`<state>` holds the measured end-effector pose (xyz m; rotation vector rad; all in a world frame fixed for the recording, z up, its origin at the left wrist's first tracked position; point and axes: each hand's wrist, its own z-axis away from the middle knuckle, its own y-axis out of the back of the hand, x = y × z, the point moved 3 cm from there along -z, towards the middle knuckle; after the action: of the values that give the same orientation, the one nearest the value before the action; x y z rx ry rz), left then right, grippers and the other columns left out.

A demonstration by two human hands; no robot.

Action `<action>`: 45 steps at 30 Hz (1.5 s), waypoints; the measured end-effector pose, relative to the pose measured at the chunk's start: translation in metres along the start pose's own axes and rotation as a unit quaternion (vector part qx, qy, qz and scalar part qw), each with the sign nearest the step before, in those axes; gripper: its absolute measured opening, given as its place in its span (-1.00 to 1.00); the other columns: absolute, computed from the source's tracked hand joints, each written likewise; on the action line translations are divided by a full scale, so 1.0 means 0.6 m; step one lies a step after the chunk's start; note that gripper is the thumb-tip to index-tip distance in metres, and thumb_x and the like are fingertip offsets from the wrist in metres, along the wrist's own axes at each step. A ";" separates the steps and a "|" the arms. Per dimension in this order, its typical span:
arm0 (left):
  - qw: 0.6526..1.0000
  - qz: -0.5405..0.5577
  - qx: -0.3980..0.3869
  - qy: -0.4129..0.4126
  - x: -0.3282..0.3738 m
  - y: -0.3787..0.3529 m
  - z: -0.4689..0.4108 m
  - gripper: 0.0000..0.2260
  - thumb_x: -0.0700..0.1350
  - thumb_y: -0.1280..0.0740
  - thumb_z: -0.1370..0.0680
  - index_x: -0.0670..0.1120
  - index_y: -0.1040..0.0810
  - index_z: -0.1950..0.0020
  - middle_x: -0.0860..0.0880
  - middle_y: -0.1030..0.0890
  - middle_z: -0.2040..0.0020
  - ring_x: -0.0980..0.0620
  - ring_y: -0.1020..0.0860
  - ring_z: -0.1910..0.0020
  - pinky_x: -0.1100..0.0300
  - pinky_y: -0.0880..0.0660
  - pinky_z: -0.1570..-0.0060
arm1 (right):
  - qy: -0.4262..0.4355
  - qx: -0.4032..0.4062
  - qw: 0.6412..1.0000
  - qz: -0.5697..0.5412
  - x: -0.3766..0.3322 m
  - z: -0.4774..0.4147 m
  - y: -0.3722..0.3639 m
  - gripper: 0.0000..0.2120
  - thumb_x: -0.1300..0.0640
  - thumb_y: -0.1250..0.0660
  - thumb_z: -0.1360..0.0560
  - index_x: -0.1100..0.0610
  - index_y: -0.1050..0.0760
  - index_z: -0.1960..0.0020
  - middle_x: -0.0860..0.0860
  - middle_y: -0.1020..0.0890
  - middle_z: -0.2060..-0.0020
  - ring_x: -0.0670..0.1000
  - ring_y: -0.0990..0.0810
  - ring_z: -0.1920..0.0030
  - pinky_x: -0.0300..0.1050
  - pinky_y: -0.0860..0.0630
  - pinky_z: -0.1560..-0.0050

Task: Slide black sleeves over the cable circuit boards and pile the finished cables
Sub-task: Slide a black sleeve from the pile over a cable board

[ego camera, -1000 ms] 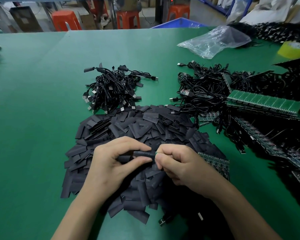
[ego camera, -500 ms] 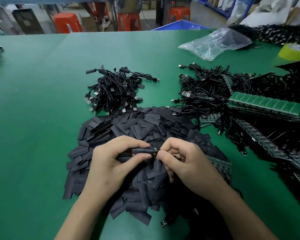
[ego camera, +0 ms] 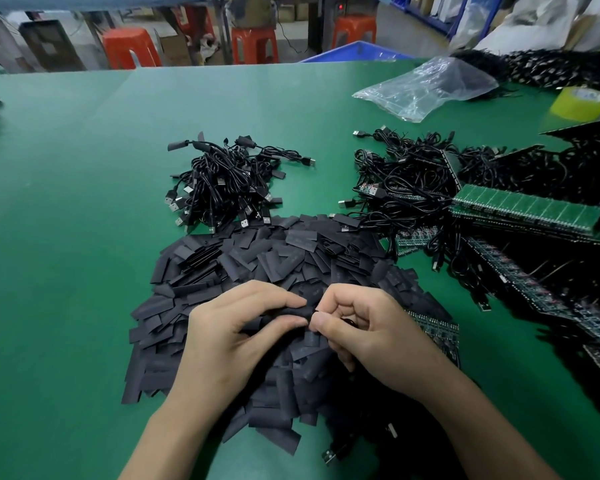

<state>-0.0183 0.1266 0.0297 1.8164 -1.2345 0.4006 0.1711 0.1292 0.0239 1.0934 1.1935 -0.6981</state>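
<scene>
Soft black tube sleeve (ego camera: 291, 311) is pinched level by left hand (ego camera: 229, 337) fingers just over the loose sleeve heap (ego camera: 257, 261), probably so the cable end nipped in the curled right hand (ego camera: 368, 337) can be fed straight in.

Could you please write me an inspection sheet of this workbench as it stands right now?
Surface: green table, crowded on its near and right sides.
Job's things: heap of loose black sleeves in front of the person; one sleeve held above it; green circuit board strips at right.
Clutter: clear plastic bag and yellow tape roll at far right.
Hands: left hand pinches the sleeve; right hand pinches its right end.
Cables: cable pile beyond the heap, some ends sleeved; cable tangle to its right, beside the boards.
Surroundings: orange stools and a blue bin beyond the table.
</scene>
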 end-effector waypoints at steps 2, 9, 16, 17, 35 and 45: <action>1.000 -0.001 -0.004 -0.007 -0.001 0.001 0.000 -0.88 -0.14 -0.55 -0.45 -0.09 -0.75 0.03 0.10 -0.70 0.04 0.10 -0.68 0.03 0.26 -0.56 0.02 | -0.002 -0.003 1.000 -0.003 0.001 0.000 -0.001 -0.83 0.07 -0.35 -0.59 0.01 -0.53 0.19 -0.07 -0.53 0.44 -0.05 -0.49 0.46 -0.15 -0.45 0.35; 0.999 0.020 0.019 0.030 -0.004 0.000 -0.001 -0.81 -0.06 -0.56 -0.46 0.02 -0.73 -0.06 0.15 -0.71 0.03 0.09 -0.69 0.02 0.27 -0.57 0.01 | -0.014 0.006 0.998 -0.056 0.002 -0.003 -0.002 -0.85 0.07 -0.34 -0.57 0.08 -0.58 0.15 -0.02 -0.53 0.42 -0.02 -0.51 0.46 -0.13 -0.48 0.36; 0.979 0.086 0.139 0.123 -0.008 -0.011 0.013 -0.69 0.03 -0.59 -0.43 0.04 -0.71 -0.14 0.08 -0.73 0.11 0.02 -0.72 0.14 0.25 -0.61 0.03 | -0.030 0.010 0.987 -0.156 -0.002 -0.001 -0.002 -0.85 0.10 -0.34 -0.58 0.09 -0.61 0.14 0.06 -0.56 0.38 0.04 -0.54 0.40 0.01 -0.59 0.26; 0.978 0.088 0.142 0.128 -0.007 -0.014 0.014 -0.72 0.04 -0.58 -0.45 0.05 -0.71 -0.13 0.07 -0.74 0.11 0.01 -0.72 0.13 0.23 -0.62 0.03 | -0.029 0.010 0.987 -0.157 -0.004 -0.001 -0.003 -0.83 0.11 -0.34 -0.60 0.05 -0.61 0.16 0.07 -0.56 0.38 0.05 -0.55 0.40 0.05 -0.59 0.24; 0.931 0.266 0.131 0.215 -0.015 -0.026 0.011 -0.67 0.09 -0.46 -0.51 0.12 -0.68 -0.26 0.02 -0.75 -0.10 -0.01 -0.72 -0.11 0.22 -0.60 -0.13 | -0.054 0.082 0.978 -0.185 -0.010 -0.009 0.017 -0.82 0.17 -0.33 -0.64 0.27 -0.54 0.07 0.15 -0.63 0.39 0.10 -0.65 0.39 -0.19 -0.57 0.29; 0.959 0.187 0.105 0.186 -0.007 -0.026 0.008 -0.68 0.08 -0.40 -0.53 0.14 -0.67 -0.28 0.16 -0.73 -0.12 0.07 -0.72 -0.07 0.30 -0.59 -0.07 | -0.126 0.162 0.971 -0.121 -0.107 -0.286 0.099 -0.88 0.24 -0.32 -0.64 0.31 -0.56 0.00 0.06 -0.58 0.42 -0.03 -0.57 0.51 -0.17 -0.54 0.46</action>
<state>-0.0074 0.1271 0.0166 1.5745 -1.2971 1.0716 0.1427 0.3023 0.1031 1.0939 1.0219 -1.2172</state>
